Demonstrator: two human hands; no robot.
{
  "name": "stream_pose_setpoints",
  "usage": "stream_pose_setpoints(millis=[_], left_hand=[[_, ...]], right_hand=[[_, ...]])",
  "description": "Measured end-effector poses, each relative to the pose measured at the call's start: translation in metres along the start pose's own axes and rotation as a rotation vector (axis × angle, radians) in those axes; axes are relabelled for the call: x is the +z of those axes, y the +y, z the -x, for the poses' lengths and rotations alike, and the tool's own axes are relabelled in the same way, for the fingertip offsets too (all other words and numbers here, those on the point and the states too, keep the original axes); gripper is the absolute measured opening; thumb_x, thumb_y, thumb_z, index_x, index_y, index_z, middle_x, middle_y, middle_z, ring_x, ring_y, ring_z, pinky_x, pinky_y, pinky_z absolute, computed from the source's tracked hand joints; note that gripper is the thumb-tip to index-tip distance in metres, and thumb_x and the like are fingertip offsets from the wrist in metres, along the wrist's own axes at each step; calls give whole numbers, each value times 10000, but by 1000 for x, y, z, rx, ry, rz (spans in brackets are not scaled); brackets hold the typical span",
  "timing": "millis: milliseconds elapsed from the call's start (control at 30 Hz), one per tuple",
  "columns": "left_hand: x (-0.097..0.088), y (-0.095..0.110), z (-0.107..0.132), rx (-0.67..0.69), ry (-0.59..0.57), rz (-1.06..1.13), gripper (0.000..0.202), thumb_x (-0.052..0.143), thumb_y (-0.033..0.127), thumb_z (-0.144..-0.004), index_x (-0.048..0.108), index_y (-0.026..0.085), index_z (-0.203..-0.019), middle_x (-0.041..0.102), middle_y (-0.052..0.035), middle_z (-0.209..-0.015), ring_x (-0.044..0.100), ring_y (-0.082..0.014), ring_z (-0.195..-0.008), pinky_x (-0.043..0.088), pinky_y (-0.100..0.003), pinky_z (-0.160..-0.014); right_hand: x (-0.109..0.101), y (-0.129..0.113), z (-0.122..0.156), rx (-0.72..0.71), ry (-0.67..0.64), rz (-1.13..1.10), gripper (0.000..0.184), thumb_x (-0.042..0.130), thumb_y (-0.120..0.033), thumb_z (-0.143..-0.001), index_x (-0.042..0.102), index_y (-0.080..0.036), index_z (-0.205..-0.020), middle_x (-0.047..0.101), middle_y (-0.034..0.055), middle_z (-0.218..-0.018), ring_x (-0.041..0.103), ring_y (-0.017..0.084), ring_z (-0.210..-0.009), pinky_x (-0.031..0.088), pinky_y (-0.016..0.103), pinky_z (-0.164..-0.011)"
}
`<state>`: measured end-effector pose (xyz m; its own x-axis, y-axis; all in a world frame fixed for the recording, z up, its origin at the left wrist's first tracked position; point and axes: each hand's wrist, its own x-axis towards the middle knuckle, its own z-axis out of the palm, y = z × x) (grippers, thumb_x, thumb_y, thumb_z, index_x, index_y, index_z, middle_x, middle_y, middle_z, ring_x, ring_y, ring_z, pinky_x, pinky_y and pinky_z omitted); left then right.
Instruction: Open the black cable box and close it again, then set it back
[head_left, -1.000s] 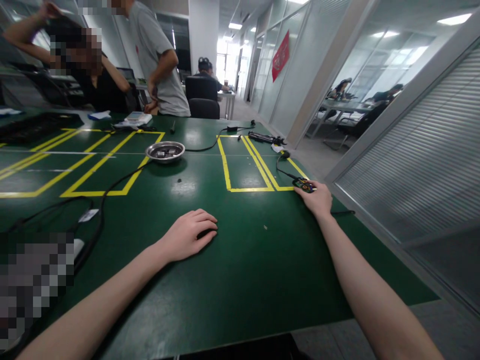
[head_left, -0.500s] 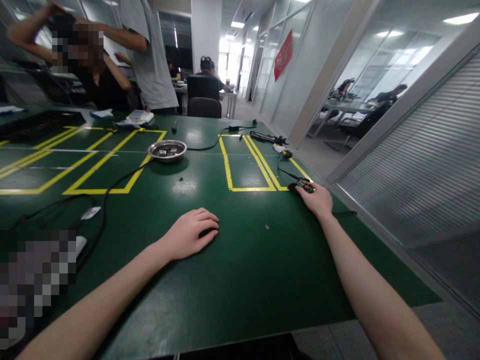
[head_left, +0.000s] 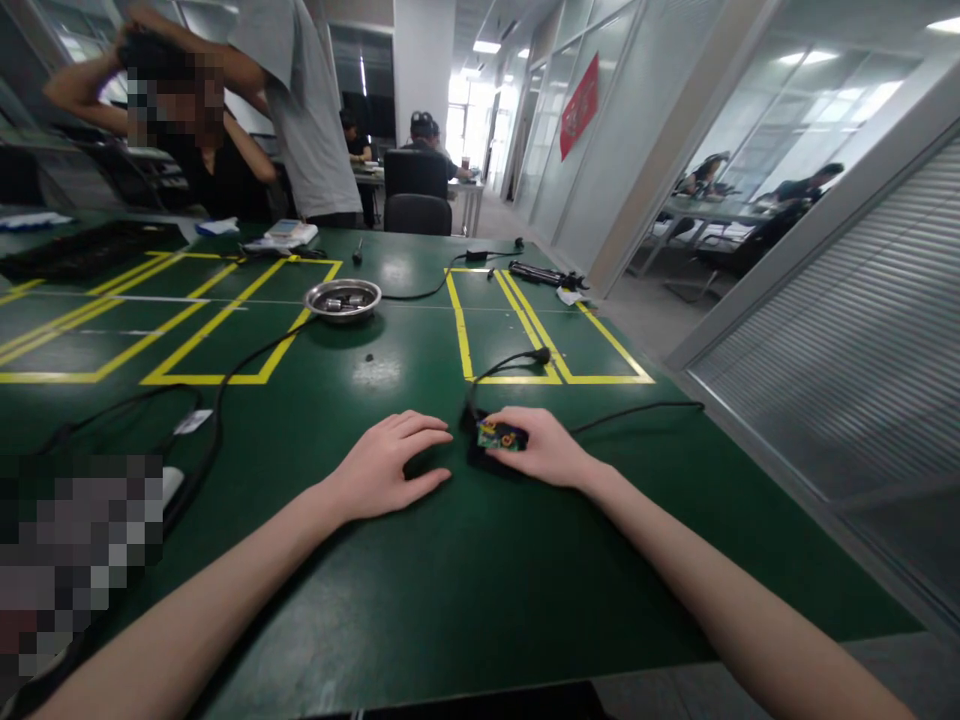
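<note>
- Green work table point(head_left: 480, 580) fills the lower frame of the head view; yellow tape lines point(head_left: 225, 322) are laid out on it as rectangles at left and centre.
- Glass partitions and slatted blinds are seen at right, and a red banner point(head_left: 580, 105) at upper centre.
- Left hand point(head_left: 394, 465) is laid palm down on the table at centre frame, fingers loosely stretched and slightly apart. Nothing is held in it.
- Right hand point(head_left: 546, 452) is set just right of the left hand. Its fingers are curled loosely over a small black module point(head_left: 496, 440), which is gripped against the table.
- Module is placed at centre frame between the two hands. A green board with a yellow part is visible on its top; more detail cannot be made out.
- Thin black lead point(head_left: 495, 367) is looped from the module up to a plug just below the yellow lines.
- Second thin cable point(head_left: 641, 407) is run from behind the right hand towards the right table edge.
- Metal dish point(head_left: 343, 299) with small parts is seen at upper centre-left, well apart from the hands.
- Thick black cable point(head_left: 247, 362) is run from near the dish down to the lower left.
- Two other people are seen at upper left behind the table, more seated further back.
</note>
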<state>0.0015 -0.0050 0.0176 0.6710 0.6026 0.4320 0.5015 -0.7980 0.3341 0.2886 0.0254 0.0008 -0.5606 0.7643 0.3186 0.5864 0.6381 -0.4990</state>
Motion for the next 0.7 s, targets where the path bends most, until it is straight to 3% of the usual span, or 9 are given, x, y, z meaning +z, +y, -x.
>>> stream_pose_setpoints(millis=[67,167,367,533,700], left_hand=[[-2,4,0,11,12,3,303,661,484,-942,668,184,-980,723,-98,-1014,666,-243,-937,542,-394,-854],[-3,10,-1,8,-6,-39,413,690,597,-890,606,197,-831,661,-61,-841,609,-230,-812,512,-380,-767],[4,11,1,-16,-2,-1,517,778,522,-829,606,197,-1192,633,-141,-1274,593,-317,-1171,485,-463,-1015],[3,8,0,-54,-111,86,456,806,368,-790,590,211,-1160,702,-66,-1107,655,-275,-1059,474,-438,-1024],[-2,11,-3,-94,-177,92,390,799,321,-762,595,212,-1076,695,-43,-1061,653,-261,-1028,463,-417,-985]], right_hand=[[11,-26,0,-164,-121,-85,310,776,-297,-850,739,-200,-1142,778,71,-983,742,206,-846,566,290,-777],[16,-41,2,-259,-129,-116,308,750,-310,-893,716,-182,-1171,765,84,-981,736,204,-849,564,289,-769],[8,-31,2,-309,4,-101,308,697,-326,-938,689,-191,-1214,751,88,-1020,736,202,-897,571,287,-781],[1,-23,3,-340,107,51,297,689,-402,-947,713,-168,-1128,761,91,-984,733,184,-815,526,263,-684],[-3,-10,5,-257,51,145,450,757,-623,-852,693,-181,-795,695,6,-636,623,129,-527,375,239,-529]])
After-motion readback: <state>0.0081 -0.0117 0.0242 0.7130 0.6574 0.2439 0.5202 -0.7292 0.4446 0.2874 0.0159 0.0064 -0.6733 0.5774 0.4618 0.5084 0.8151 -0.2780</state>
